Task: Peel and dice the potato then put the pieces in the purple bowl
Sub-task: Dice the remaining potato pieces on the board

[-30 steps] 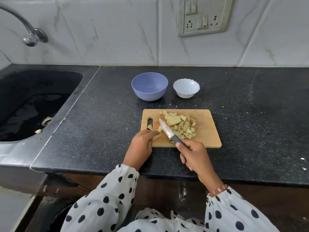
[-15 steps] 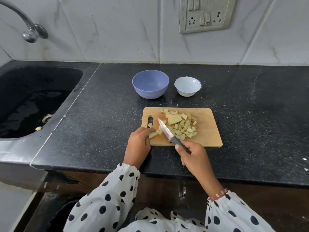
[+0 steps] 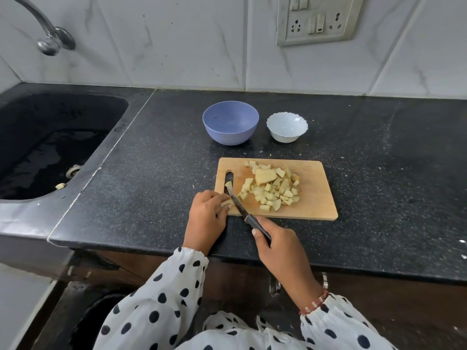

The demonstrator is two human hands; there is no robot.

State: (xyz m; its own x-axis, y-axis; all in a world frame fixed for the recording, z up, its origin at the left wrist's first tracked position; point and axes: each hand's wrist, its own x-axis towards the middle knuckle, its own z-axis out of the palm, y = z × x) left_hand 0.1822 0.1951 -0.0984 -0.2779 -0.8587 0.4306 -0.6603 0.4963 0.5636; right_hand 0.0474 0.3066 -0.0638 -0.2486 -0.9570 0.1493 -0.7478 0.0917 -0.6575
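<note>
A wooden cutting board [image 3: 317,198] lies on the black counter with a heap of diced potato pieces [image 3: 274,189] and one larger chunk [image 3: 264,176] on it. At the board's front left corner my left hand [image 3: 207,218] pinches a potato strip [image 3: 226,203]. My right hand [image 3: 280,246] grips the dark handle of a knife [image 3: 237,204], whose blade lies right against the strip and my left fingertips. A small potato bit [image 3: 228,184] sits by the board's handle slot. Behind the board stands the purple bowl [image 3: 230,122], with nothing in it.
A small white scalloped bowl [image 3: 287,127] stands to the right of the purple bowl. A dark sink [image 3: 50,145] with a tap [image 3: 48,34] takes up the left side. A socket panel [image 3: 317,18] is on the tiled wall. The counter's front edge runs just below my hands.
The knife has shifted left across the board, from beside the heap to the strip under my left fingers. My left hand has stayed at the board's front left corner.
</note>
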